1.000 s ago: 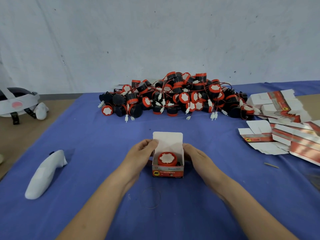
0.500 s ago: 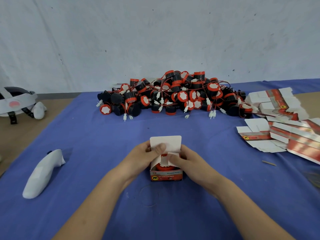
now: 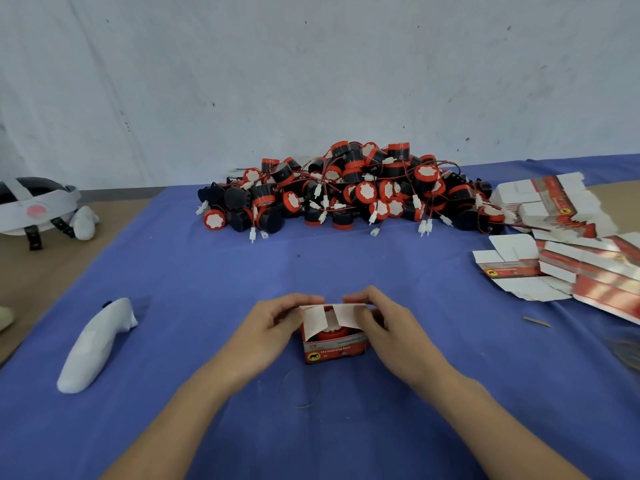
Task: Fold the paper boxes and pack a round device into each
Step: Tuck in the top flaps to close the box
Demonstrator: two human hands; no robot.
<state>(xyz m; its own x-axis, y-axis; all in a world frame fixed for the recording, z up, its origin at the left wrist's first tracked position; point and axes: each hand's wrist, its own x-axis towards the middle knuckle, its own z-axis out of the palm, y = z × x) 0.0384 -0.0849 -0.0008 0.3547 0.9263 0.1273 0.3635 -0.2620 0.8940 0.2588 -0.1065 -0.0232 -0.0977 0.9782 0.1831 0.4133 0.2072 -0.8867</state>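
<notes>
On the counter (image 3: 207, 341), the left hand (image 3: 266, 329) and right hand (image 3: 393, 329) pinch the box's (image 3: 334, 349) flaps (image 3: 316, 322); the tall device (image 3: 331, 335) may buckle them

Folded box (image 3: 334, 349), red front band: yellow round badge with a black elephant at the left end. Beside it is one line of white print, too blurred to read. Grey strip above has small print, also unreadable. Flat box blanks (image 3: 512, 271) at right: same yellow round badge, wording illegible. No legible words or numbers anywhere.
</notes>
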